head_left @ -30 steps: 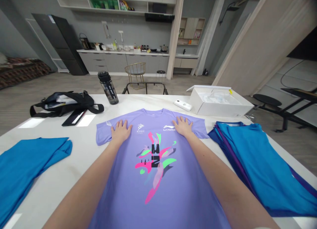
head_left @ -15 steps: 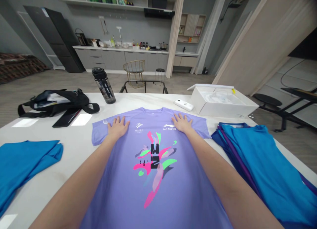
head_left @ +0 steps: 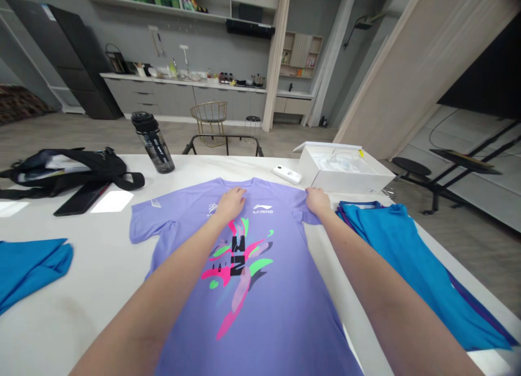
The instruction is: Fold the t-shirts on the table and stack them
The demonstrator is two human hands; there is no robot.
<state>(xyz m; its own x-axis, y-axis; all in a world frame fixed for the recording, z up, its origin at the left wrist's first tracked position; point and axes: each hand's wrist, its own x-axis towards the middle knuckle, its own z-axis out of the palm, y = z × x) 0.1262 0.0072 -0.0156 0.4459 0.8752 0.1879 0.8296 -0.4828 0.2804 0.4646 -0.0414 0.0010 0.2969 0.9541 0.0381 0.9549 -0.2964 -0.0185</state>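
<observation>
A purple T-shirt [head_left: 260, 294] with a pink, green and black print lies face up on the white table [head_left: 101, 256] in front of me. My left hand [head_left: 231, 201] rests on its chest just below the collar, with the fingers lying flat. At the shirt's right shoulder, my right hand [head_left: 317, 200] is closed on the sleeve, and the cloth there is bunched inward. The left sleeve lies spread out flat.
A pile of blue shirts [head_left: 402, 256] lies to the right, and a folded blue one [head_left: 28, 265] at the left edge. At the back stand a dark bottle [head_left: 153, 144], a black bag [head_left: 73, 167], a dark flat device [head_left: 81, 198], a white remote-like device [head_left: 287, 174] and an open white box [head_left: 345, 170].
My left hand slid from the left shoulder to the middle of the chest. My right hand moved out to the right sleeve and closed on it. The view turned a little to the right.
</observation>
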